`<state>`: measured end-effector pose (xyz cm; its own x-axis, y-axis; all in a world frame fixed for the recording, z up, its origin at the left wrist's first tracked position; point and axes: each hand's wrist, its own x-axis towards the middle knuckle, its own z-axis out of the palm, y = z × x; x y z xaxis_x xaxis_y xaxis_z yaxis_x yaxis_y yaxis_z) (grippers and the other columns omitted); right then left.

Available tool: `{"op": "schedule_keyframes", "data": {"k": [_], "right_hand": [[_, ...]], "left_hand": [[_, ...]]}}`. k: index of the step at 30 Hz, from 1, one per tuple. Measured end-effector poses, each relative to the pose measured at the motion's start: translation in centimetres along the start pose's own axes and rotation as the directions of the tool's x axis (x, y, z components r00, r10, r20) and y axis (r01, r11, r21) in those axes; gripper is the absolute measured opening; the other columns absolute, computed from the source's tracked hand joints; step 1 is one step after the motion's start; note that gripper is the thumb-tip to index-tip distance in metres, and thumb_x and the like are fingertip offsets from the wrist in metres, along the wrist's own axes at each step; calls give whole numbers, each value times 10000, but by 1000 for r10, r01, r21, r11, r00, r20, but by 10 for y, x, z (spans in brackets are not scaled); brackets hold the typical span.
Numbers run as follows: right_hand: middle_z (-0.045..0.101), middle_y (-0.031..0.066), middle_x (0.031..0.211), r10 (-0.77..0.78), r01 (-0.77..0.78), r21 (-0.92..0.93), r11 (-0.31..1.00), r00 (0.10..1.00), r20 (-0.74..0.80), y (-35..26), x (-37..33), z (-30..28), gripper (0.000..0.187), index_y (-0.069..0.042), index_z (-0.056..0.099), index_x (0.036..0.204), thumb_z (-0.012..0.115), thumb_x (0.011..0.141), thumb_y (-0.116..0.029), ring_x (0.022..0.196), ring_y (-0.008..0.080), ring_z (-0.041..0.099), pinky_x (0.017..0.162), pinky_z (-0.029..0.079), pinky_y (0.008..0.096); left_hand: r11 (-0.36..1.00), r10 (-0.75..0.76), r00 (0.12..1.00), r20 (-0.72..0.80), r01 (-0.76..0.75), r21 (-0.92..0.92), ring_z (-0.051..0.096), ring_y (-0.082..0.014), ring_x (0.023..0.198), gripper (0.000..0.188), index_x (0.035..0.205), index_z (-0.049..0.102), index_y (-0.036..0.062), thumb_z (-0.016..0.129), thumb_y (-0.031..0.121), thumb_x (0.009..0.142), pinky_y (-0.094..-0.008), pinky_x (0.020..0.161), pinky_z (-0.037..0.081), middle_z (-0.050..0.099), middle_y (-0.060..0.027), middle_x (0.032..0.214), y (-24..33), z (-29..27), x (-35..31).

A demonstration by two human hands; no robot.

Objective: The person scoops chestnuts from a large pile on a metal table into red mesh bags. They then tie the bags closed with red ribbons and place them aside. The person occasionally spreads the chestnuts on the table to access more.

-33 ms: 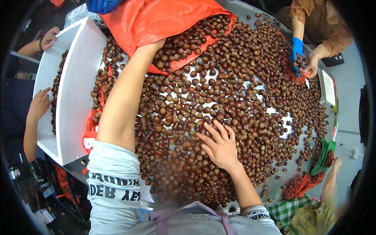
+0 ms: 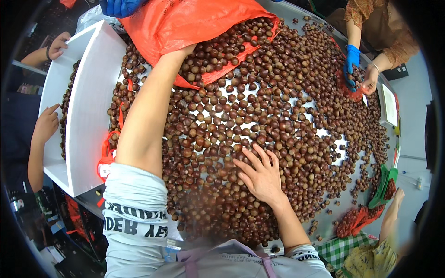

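From where I stand, taking the middle of the table (image 2: 327, 225) as the clock's hub, loose chestnuts (image 2: 289, 126) cover most of the metal top. The person's right hand (image 2: 263, 180) rests palm-down on them just off the hub toward 4 o'clock, fingers spread, gripping nothing. The left forearm (image 2: 147, 109) reaches up to 11 o'clock, where the left hand disappears under the lip of a red plastic sack (image 2: 185, 25); whether it grasps anything, I can't tell. Chestnuts lie in the sack's mouth too.

Between 9 and 10 stands a white box (image 2: 90, 111) with chestnuts inside. At 2 o'clock a co-worker's blue-gloved hand (image 2: 352, 59) and bare hand (image 2: 370, 78) are at a red mesh bag (image 2: 354, 94). Filled red net bags (image 2: 357, 221) lie around 4 o'clock.
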<state>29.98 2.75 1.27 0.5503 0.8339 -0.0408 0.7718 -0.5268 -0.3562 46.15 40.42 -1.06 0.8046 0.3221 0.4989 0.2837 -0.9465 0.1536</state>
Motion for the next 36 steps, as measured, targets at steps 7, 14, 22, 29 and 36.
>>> {"op": "schedule_keyframes", "data": {"k": [7,14,22,29,36], "right_hand": [[427,-14,1304,15,-15,15,1000,1000,15,1,3,-3,306,-243,592,1112,576,821,-333,1259,203,314,1003,234,451],[441,5,1282,14,-13,40,999,999,-30,0,4,0,270,-225,611,1073,568,816,-298,1252,225,320,1002,232,449],[446,1,1268,-4,3,-6,1000,998,-68,-2,2,2,271,-226,605,1079,558,827,-314,1242,217,322,992,239,447],[494,8,1217,-32,35,15,999,985,-170,1,-1,10,240,-207,635,1013,602,798,-309,1218,223,364,990,242,448],[597,51,1046,64,30,247,968,929,-366,12,-1,5,130,-114,668,887,605,796,-184,1092,228,486,977,287,403]], "left_hand": [[997,-58,991,118,63,-41,464,-339,1123,575,1257,419,46,462,443,843,-417,939,379,436,-191,1283,0,4,25],[987,11,956,292,35,-154,472,-318,1126,609,1269,423,80,462,495,825,-419,953,366,447,-173,1287,25,-2,-10],[987,123,922,366,-153,53,245,-354,1301,564,1321,391,292,334,593,847,-627,1025,120,224,-36,1450,92,-37,-98],[970,194,905,378,-120,-209,221,-384,1294,476,1335,371,246,408,418,892,-647,1003,88,256,-74,1427,131,-85,-198],[956,171,850,499,-22,-291,191,-357,1310,511,1328,388,168,454,402,879,-625,1011,87,267,-85,1423,143,-145,-272]]}}
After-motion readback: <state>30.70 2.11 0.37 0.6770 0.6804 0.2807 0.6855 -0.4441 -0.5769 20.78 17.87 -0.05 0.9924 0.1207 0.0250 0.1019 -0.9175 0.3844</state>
